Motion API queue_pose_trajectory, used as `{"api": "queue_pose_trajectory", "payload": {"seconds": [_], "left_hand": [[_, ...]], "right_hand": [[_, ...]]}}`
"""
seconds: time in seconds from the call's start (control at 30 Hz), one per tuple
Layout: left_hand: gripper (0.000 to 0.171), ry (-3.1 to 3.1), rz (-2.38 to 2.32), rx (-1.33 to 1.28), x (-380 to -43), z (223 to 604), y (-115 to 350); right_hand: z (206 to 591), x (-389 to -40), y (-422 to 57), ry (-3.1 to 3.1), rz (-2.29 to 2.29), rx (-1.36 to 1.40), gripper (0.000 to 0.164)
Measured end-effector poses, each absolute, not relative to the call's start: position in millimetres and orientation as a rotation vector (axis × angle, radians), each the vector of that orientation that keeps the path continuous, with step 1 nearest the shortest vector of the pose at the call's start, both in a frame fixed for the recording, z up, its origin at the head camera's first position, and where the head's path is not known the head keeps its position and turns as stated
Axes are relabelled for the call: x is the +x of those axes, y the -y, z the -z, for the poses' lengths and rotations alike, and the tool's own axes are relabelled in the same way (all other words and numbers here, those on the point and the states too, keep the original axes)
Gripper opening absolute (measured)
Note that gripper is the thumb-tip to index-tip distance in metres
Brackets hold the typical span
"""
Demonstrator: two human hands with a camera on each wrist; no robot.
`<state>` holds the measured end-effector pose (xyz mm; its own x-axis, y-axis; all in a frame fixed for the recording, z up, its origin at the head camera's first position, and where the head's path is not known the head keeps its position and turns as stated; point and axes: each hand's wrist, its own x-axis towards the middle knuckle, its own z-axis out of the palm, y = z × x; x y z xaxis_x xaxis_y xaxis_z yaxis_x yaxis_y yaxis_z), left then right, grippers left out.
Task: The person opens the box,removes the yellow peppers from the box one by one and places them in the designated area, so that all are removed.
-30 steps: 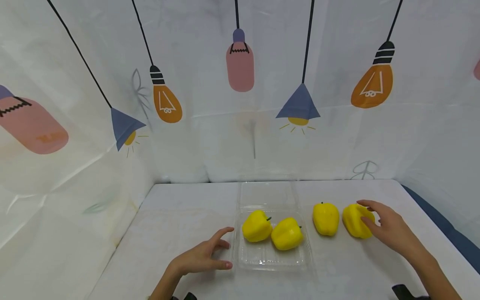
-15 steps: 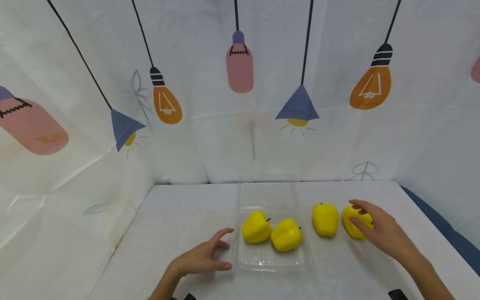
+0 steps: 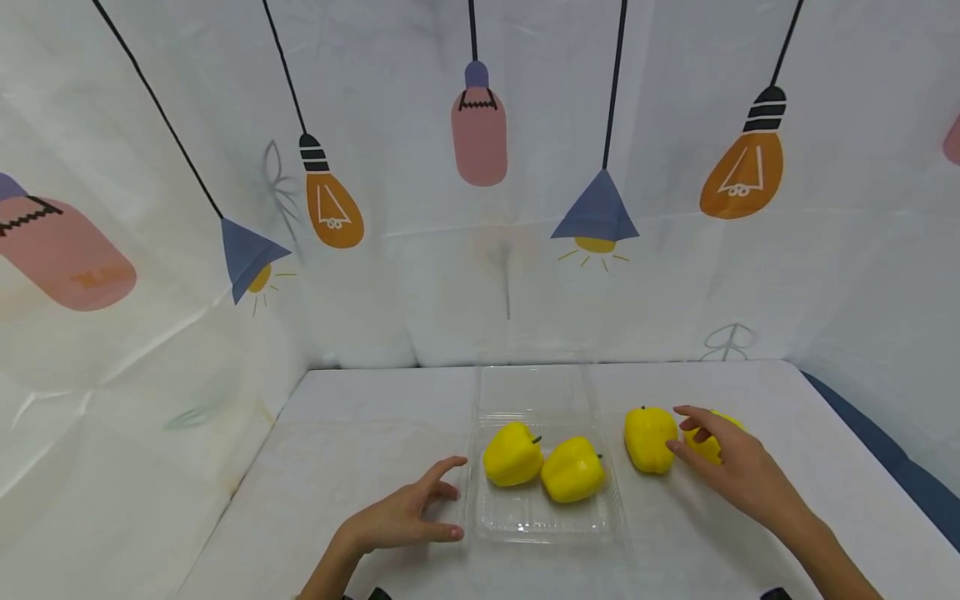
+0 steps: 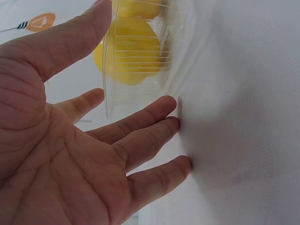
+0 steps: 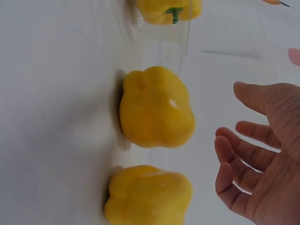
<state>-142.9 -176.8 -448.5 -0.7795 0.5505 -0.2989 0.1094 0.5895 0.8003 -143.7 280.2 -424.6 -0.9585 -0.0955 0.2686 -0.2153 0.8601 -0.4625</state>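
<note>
Two yellow bell peppers, one on the left point(image 3: 513, 455) and one on the right point(image 3: 573, 471), lie in a clear plastic clamshell box point(image 3: 540, 530). Its lid point(image 3: 534, 388) is folded back. My left hand point(image 3: 405, 515) stands beside the box's left wall, thumb and fingers spread, fingertips down at the table in the left wrist view. To the right of the box sits a third yellow bell pepper point(image 3: 649, 440). A fourth pepper point(image 5: 149, 196) is partly covered by my right hand point(image 3: 731, 467) in the head view. That hand hovers above these two, fingers loosely bent, holding nothing.
A white-covered table point(image 3: 375, 425) carries everything. Behind it hangs a white sheet point(image 3: 420, 292) printed with lamps and bulbs. Blue fabric point(image 3: 885, 442) shows past the table's right edge.
My right hand has moved left, from over the far-right pepper toward the one nearer the box. The left hand, the box and the peppers have stayed in place.
</note>
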Motion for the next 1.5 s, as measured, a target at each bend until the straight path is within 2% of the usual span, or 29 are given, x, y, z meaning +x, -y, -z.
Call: {"api": "queue_pose_trajectory", "payload": {"seconds": [1.5], "left_hand": [[0.085,-2.298,-1.107,0.498,-143.0,449.8,176.2]], "right_hand": [[436.2,-144.0,-222.3,2.766,-0.824,0.418,0.058]]}}
